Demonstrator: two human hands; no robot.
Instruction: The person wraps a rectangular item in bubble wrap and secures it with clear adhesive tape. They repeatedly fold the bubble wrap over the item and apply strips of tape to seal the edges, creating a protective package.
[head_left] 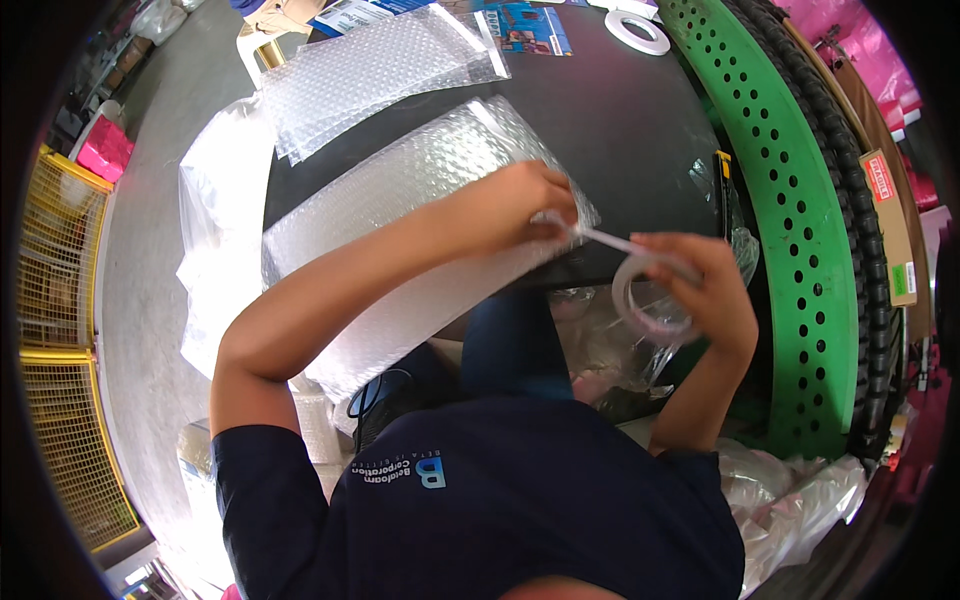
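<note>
My right hand point(702, 285) is closed on a roll of white tape point(622, 298), held just past the table's near right edge. A narrow strip of tape point(607, 240) runs taut from the roll to my left hand point(535, 205), whose fingers pinch its end. Beneath my left hand and forearm lies a sheet of bubble wrap point(390, 185), slanting across the black table point(640, 130) and hanging over its near edge toward my lap. The left fingertips are slightly blurred, over the sheet's right end.
More bubble wrap pieces point(370, 75) lie farther back. A second tape roll point(638, 33) rests at the far right, and a yellow-and-black cutter point(723, 180) near the right edge. A green perforated panel point(775, 170) borders the table. Clear plastic point(790, 500) is bunched beside me.
</note>
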